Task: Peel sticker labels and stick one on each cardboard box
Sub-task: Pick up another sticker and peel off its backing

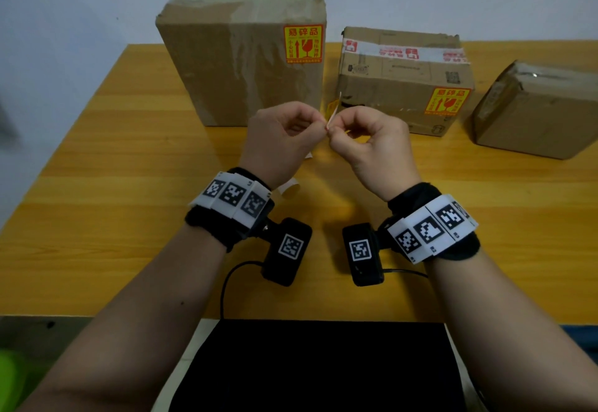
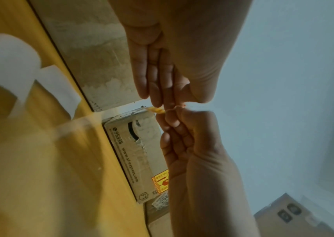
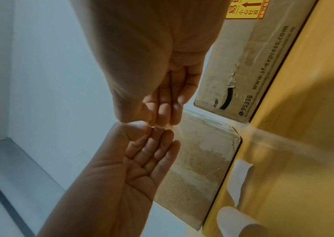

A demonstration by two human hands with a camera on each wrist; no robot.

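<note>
While both pinch it, left hand & right hand hold yellow sticker edge-on

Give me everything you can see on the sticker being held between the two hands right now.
The sticker is a small, thin yellow label with an orange-red edge, seen almost edge-on, so its print is unreadable. It stands roughly upright in the air above the table, in front of the gap between the tall box and the middle box, touching neither. The left hand and right hand both pinch its lower end with fingertips close together. Whether its backing is separating cannot be told.
</note>
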